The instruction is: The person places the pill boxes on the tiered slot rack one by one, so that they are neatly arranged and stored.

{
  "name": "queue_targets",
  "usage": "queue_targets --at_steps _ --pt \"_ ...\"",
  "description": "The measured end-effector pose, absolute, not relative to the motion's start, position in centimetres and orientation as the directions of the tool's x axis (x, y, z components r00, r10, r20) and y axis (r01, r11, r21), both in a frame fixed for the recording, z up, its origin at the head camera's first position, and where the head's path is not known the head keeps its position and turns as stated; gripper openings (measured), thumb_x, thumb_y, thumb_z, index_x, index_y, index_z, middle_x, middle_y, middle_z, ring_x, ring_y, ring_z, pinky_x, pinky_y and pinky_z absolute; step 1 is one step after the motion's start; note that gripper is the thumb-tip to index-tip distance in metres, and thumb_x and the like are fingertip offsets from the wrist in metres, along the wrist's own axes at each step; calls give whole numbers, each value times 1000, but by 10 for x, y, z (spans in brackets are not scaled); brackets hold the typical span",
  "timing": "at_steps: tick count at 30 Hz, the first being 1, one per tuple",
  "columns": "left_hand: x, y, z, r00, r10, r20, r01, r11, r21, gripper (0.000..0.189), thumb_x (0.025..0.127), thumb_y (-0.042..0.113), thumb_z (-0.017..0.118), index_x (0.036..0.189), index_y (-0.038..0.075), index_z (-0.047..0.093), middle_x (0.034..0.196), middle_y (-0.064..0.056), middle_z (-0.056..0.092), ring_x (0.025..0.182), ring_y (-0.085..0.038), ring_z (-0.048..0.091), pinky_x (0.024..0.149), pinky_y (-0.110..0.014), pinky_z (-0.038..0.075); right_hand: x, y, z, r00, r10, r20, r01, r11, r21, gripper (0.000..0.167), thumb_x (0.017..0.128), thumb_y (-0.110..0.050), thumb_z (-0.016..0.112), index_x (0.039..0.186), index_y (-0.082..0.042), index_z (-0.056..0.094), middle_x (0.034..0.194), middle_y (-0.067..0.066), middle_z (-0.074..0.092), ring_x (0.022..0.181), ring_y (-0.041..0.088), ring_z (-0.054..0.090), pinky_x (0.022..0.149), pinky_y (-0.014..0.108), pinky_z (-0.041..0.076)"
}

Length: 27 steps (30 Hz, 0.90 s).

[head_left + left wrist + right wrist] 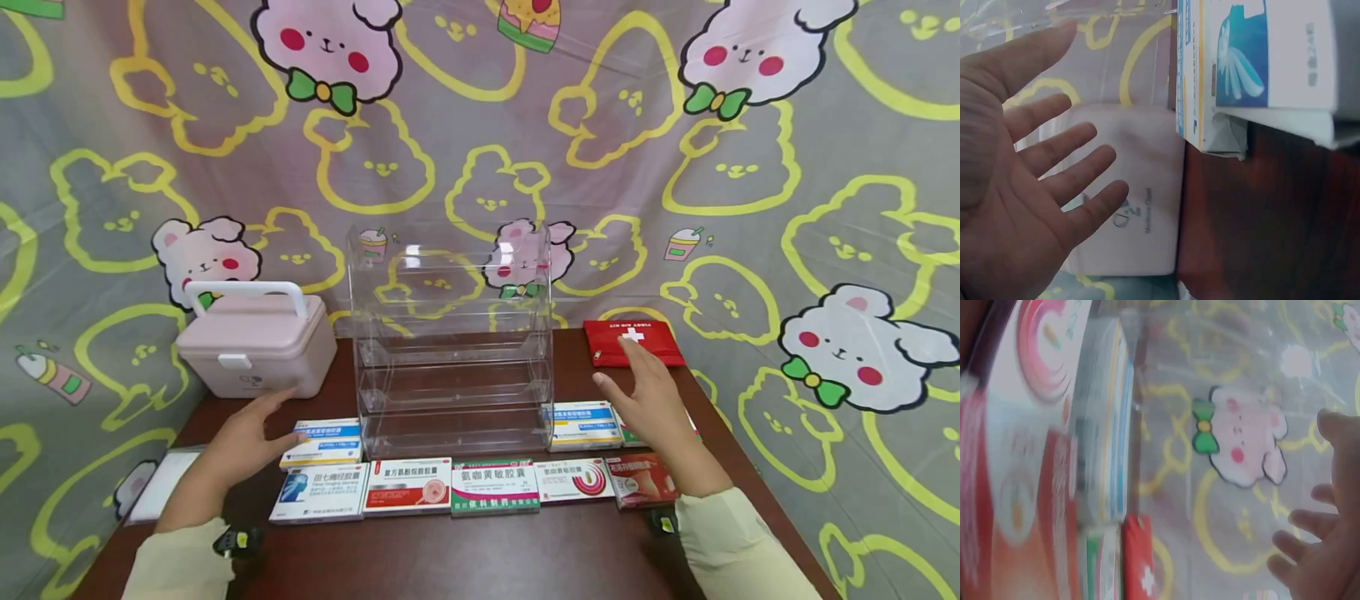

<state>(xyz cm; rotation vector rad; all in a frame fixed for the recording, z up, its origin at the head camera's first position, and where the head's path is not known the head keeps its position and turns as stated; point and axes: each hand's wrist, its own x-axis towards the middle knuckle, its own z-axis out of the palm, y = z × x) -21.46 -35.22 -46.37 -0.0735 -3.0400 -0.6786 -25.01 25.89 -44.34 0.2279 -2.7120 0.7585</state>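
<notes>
My left hand (251, 437) hovers over the left side of the table, fingers spread and holding nothing. Nearest to it are a blue-and-white medicine box (324, 443) and a pale pink medicine chest (258, 354) with a white handle. In the left wrist view the palm and straight fingers (1094, 209) show in front of that chest. My right hand (651, 408), also bare, is raised over the right side, near another blue-and-white medicine box (585, 427) and a red first aid pouch (633, 342). Between the hands stands a clear tiered display rack (453, 375).
A front row of medicine boxes holds a blue-and-white one (318, 493), a red-and-white one (408, 486), a green-and-white one (495, 486), a white one with a pink swirl (573, 481) and a red one (641, 481). A white flat item (161, 487) lies at the left edge. Patterned cloth (480, 183) hangs behind.
</notes>
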Motion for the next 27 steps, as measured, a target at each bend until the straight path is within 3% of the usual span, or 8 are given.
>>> queue_targets --at_steps 11,27 --pt "-220 -372 -472 -988 61 -144 -24 850 527 87 92 34 88 162 2 47 160 -36 49 142 -62 50 110 -74 52 -261 220 -451 -965 -61 254 -239 596 -767 80 104 -51 72 167 -11 42 167 18 51 153 42 51 121 61 50" --pt "-236 -378 -484 -951 162 -264 -3 848 529 93 88 35 91 164 5 47 162 -35 47 150 -62 39 119 -82 37 -269 178 -459 -969 -27 246 -234 424 -875 59 104 -22 78 157 -8 57 154 16 65 141 36 64 116 47 56"
